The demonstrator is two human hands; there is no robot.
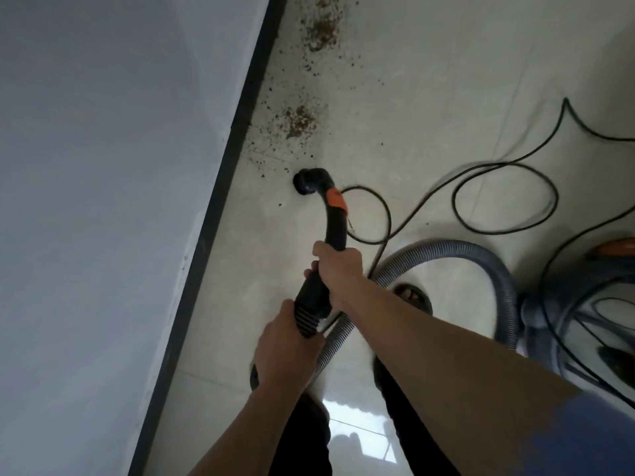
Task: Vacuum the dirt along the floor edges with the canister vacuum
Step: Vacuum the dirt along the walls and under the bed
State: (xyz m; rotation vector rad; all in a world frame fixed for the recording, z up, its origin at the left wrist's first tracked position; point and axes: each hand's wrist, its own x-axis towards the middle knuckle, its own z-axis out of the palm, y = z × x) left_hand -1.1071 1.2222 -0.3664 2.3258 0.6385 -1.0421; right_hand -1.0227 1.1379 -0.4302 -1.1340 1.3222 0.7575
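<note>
Gripped in both hands, the black curved tube [335, 223] of the canister vacuum: long axis running away from the body and slightly rightward up the picture, then hooking left past an orange band [336, 201], round mouth [305, 182] turned down and leftward toward the dark baseboard [223, 166], near it but apart, on or just above the floor, hard to tell which. Right hand [338, 266] farther forward, fingers wrapped fully round the smooth part of the tube; left hand [285, 348] nearer the body, curled tight round the ribbed cuff at the hose joint. Grey ribbed hose [446, 255] leaving beneath the left hand, looping out to the right and down into the blue-grey canister [536, 314] at the right edge, orange on its top. Mouth just short of the nearest scatter of brown dirt [299, 121], heaped beside the baseboard; a second patch [321, 29] farther along the same edge. Black power cord [498, 173] in loose loops over pale glossy floor tiles [429, 80], one loop just beside the orange band. Plain grey-white wall [103, 166] filling the left side. A sandalled foot [412, 298] beneath the right forearm, bright window glare [357, 413] on the tile between dark trouser legs
</note>
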